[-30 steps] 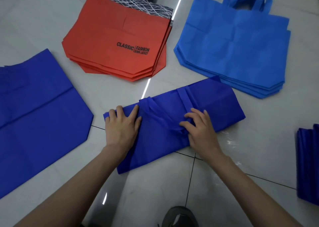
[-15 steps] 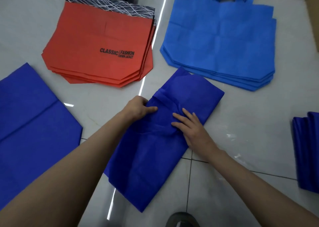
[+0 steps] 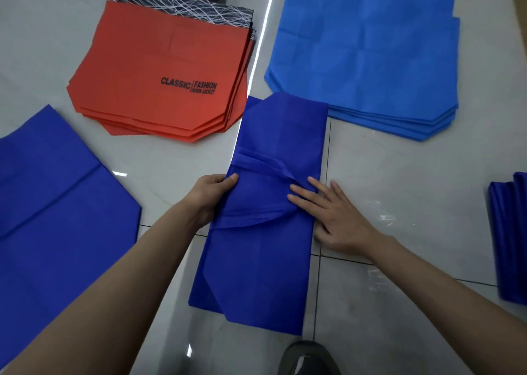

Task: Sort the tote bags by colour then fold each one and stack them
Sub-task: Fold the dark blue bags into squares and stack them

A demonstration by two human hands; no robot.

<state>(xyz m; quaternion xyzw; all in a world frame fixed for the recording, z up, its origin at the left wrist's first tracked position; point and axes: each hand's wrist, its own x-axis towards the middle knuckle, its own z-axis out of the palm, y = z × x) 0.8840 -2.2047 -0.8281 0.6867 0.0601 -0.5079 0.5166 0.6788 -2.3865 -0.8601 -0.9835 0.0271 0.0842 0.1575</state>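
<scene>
Dark-blue tote bag (image 3: 279, 135) (folded lengthwise), left hand (image 3: 212, 196) pinching its edge, right hand (image 3: 339, 220), fingers spread flat atop

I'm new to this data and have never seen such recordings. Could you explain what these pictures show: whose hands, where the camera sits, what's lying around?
There is no machine: a person works with bare hands. All three pictures come from one camera worn on the head, looking down at a tiled floor. On it lie a red stack of bags, a light blue stack, dark blue fabric lying flat at the left, and a folded dark blue pile at the right edge. In the middle is a dark blue strip, a bag folded lengthwise. The left hand grips its left edge; the right hand presses flat on it, fingers straight. A shoe shows at the bottom.
</scene>
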